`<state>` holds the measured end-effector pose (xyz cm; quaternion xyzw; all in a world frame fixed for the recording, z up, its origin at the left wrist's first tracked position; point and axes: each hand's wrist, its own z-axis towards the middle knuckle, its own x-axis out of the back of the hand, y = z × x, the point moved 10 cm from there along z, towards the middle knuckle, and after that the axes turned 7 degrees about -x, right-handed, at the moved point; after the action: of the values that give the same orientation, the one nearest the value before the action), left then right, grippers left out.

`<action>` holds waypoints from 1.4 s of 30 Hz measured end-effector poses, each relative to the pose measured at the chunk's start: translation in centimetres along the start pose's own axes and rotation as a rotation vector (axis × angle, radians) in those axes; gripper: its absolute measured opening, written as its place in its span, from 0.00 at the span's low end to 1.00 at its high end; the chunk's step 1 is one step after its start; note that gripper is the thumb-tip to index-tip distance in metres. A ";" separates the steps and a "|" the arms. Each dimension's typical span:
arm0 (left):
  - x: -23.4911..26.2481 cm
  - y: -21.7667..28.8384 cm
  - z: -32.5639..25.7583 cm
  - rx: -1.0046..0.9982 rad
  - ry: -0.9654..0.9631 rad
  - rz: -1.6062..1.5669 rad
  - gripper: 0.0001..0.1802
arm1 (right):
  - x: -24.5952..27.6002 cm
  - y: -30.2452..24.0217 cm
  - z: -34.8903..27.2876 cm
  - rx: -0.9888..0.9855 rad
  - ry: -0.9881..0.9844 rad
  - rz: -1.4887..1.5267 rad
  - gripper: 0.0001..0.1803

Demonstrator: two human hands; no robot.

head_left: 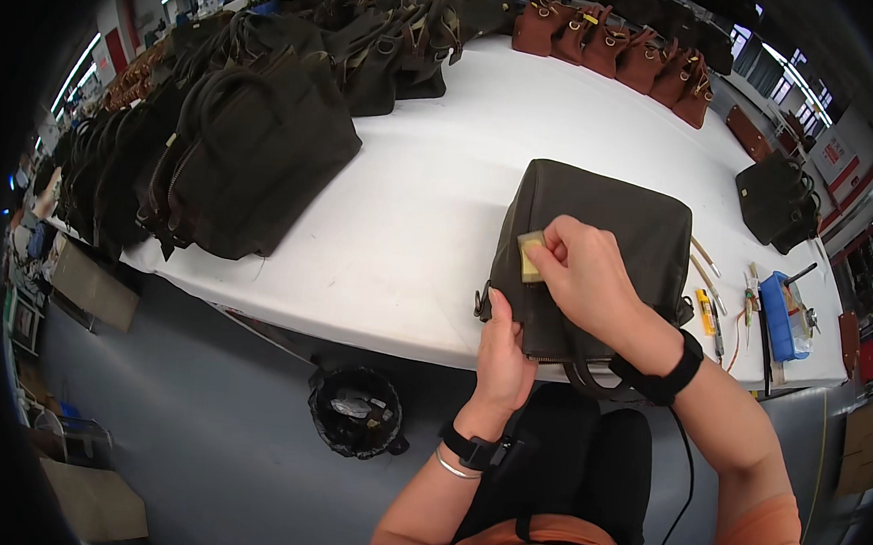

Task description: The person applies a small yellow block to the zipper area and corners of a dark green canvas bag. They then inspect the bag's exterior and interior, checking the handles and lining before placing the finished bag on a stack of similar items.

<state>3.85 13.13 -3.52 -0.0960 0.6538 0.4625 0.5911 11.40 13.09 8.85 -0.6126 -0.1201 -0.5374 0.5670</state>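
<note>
A dark olive-brown handbag (618, 203) lies on its side on the white-covered table in front of me, its handle (584, 374) hanging toward the near edge. My right hand (584, 275) is closed on a small yellowish block, like a sponge or eraser (530, 257), which rests against the bag's upper face near its left edge. At the bag's near left corner is my left hand (503, 360), its thumb up along the side and its fingers partly hidden under or behind the bag. It appears to steady that corner.
Dark handbags (255, 154) crowd the table's left and back. Brown handbags (606, 49) line the far right, and another dark bag (778, 200) stands at the right edge. A blue tray (778, 315) and a yellow cutter (705, 311) lie at right. Below is a black-lined bin (355, 411).
</note>
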 end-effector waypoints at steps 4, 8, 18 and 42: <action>0.6 -0.4 0.1 -0.027 -0.082 0.007 0.34 | -1.3 -0.6 -3.4 0.036 -0.118 0.029 0.14; 0.1 -0.4 0.2 0.018 -0.011 0.020 0.35 | -0.2 -1.3 1.2 0.108 -0.012 0.006 0.15; 0.0 -1.0 0.2 0.018 -0.033 0.065 0.37 | 0.1 -2.1 2.0 0.204 0.008 -0.050 0.12; 1.8 -0.9 0.0 0.043 0.079 0.029 0.38 | -2.0 -2.9 1.8 0.298 -0.250 -0.095 0.10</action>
<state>3.94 13.38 -5.52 -0.0921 0.6879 0.4524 0.5600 9.38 16.46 9.33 -0.5774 -0.2968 -0.4596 0.6061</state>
